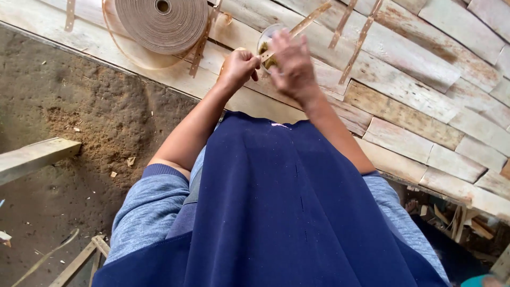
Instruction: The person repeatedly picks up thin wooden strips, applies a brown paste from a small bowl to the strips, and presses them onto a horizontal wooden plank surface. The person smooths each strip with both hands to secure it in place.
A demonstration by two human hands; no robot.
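I see a tan, tightly wound roll of paper tape [162, 21] on the pale, whitish-brown wooden plank table [414, 106]. My apron [276, 212] is plain navy blue over grey-blue mottled sleeves [143, 212]. The small round container [267, 48] holds yellowish-green stuff; the ground [69, 106] is dark brown.

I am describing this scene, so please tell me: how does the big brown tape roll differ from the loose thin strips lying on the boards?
The brown coiled tape roll is wound into a thick round disc; the loose thin tan strips lie straight and single. The roll sits left of both hands, the strips mostly to their right. Both rest on the pale wooden boards and share a similar brownish colour.
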